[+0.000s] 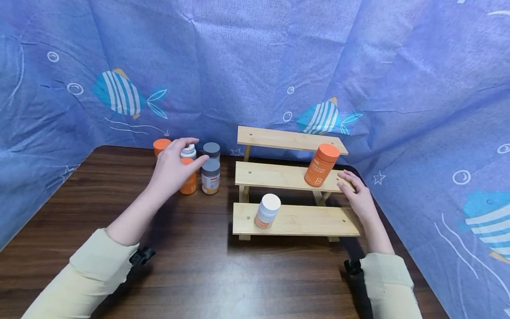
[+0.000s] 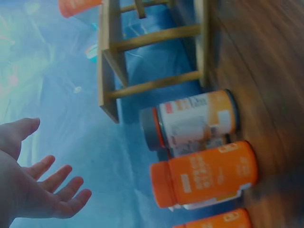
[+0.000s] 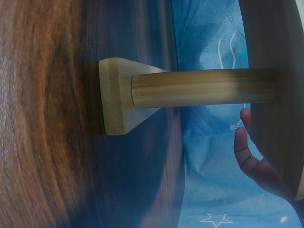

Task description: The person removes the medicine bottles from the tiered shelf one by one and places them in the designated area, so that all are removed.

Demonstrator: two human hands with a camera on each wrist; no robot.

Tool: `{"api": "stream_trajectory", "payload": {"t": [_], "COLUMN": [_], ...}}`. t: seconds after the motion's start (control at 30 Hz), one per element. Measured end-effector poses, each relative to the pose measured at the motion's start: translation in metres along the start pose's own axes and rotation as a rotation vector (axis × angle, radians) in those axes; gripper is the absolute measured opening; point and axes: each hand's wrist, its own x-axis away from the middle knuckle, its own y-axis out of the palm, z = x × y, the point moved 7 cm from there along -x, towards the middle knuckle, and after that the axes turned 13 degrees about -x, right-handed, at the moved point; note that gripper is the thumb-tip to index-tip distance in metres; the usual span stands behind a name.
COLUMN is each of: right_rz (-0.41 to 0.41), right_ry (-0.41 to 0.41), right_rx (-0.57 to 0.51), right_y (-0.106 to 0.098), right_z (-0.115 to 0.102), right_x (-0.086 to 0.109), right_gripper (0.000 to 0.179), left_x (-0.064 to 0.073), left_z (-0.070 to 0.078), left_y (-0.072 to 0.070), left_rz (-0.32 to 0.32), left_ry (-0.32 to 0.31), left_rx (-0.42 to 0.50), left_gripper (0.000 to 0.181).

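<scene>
My left hand [image 1: 172, 165] hovers over a group of bottles at the left, thumb and fingers spread with nothing between them. Below it stand an orange bottle [image 1: 188, 184], a grey-capped bottle [image 1: 210, 180] and a white bottle [image 1: 189, 152], partly hidden. In the left wrist view, the fingers stand apart from the orange bottle [image 2: 209, 173]. At the right end of the wooden tiered rack [image 1: 275, 175], my right hand [image 1: 361, 200] has loosely bent, empty fingers. Near it, another orange bottle [image 1: 322, 166] stands on the middle shelf. A white-capped bottle [image 1: 268, 212] occupies the bottom shelf's left part.
Behind the left group are another grey-capped bottle [image 1: 211, 149] and an orange-capped one [image 1: 161, 145]. A blue fish-print cloth [image 1: 247, 66] hangs behind and beside the dark wooden table [image 1: 223, 274]. In the right wrist view, a rack leg [image 3: 199, 88] crosses the middle.
</scene>
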Motion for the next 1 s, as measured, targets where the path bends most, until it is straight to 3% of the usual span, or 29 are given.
{"api": "stream_trajectory", "payload": {"t": [0.4, 0.7, 1.0], "right_rz": [0.004, 0.004, 0.003], "right_ry": [-0.002, -0.016, -0.013], "right_rx": [0.004, -0.002, 0.013], "right_y": [0.0, 0.0, 0.0], "right_z": [0.0, -0.002, -0.002], "right_x": [0.0, 0.0, 0.0], "right_gripper": [0.048, 0.047, 0.047], "left_x": [-0.005, -0.01, -0.017], "left_z": [0.037, 0.068, 0.103], "left_y": [-0.008, -0.012, -0.003], "left_rz": [0.052, 0.092, 0.081], "left_ry": [0.071, 0.175, 0.285], "left_rx": [0.061, 0.109, 0.151], "left_gripper": [0.054, 0.055, 0.054]}}
